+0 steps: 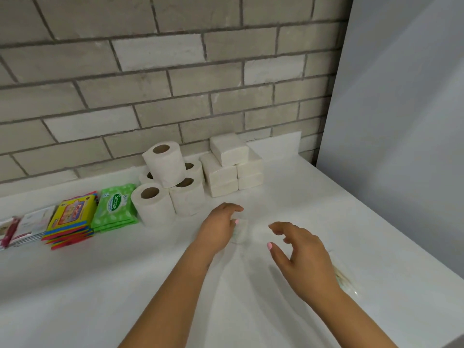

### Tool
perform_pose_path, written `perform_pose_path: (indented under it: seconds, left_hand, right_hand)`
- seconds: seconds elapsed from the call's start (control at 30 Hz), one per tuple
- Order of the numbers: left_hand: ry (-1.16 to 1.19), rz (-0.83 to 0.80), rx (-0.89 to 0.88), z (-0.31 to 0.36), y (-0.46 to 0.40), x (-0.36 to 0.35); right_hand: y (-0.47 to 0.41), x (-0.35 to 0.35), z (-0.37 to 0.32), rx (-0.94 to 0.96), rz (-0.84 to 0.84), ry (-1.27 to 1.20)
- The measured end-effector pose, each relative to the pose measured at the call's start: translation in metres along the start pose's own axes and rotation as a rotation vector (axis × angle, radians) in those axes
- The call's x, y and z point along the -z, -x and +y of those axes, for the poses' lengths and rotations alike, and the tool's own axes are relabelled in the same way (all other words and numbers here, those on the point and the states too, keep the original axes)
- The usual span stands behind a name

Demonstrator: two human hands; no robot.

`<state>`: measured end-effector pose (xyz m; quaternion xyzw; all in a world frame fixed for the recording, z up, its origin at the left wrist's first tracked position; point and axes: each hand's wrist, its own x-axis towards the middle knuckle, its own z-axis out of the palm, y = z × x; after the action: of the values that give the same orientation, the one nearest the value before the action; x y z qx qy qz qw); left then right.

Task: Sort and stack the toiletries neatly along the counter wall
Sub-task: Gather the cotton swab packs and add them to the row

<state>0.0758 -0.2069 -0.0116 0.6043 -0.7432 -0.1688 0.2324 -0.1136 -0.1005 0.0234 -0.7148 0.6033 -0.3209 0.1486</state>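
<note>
My left hand (221,224) pinches a small, light, see-through packet (239,231) by its edge, soft and crinkly I think, while my right hand (298,252) hangs loose beside it.

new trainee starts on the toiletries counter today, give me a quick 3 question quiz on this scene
1. True or false: the toilet rolls sit between the green wipes pack and the folded tissue packs.
2. How many rolls rest on top of the others? A one, B two, C three.
3. Which hand touches the small clear packet?

Key: 1 true. 2 A. 3 left hand; the right hand hovers with nothing in it.
</note>
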Motion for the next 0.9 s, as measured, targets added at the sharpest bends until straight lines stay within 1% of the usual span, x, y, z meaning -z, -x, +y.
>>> perform_pose_path:
  seconds: [0.17,0.2,0.27,0.43,0.6,0.73,0.83,0.9]
  left_hand:
    - [-0.262,-0.346,0.122,-0.009,-0.04,-0.004]
    - [-0.301,-0.398,0.142,-0.01,-0.043,-0.005]
    - [-0.344,-0.438,0.152,-0.011,-0.047,-0.005]
    - [-0.39,-0.407,0.167,-0.009,-0.046,-0.004]
    - [-0.531,-0.418,0.182,-0.004,-0.043,-0.001]
    - [-0.557,-0.349,0.166,0.002,-0.034,0.0]
    - [-0.484,-0.28,0.153,0.004,-0.025,0.001]
    - [-0.342,-0.224,0.154,0.006,-0.016,0.0]
  right_hand:
    - [-0.001,0.003,0.005,-0.024,0.012,0.003]
    - [-0.001,0.003,0.006,-0.028,0.017,0.004]
    - [0.0,0.004,0.008,-0.037,0.028,0.005]
    - [0.002,0.007,0.012,-0.065,0.04,-0.007]
    - [0.002,0.012,0.018,-0.102,0.045,-0.026]
    - [0.001,0.024,0.033,-0.196,0.089,-0.102]
    - [-0.003,0.035,0.05,-0.269,0.132,-0.151]
    - [-0.005,0.042,0.062,-0.32,0.142,-0.163]
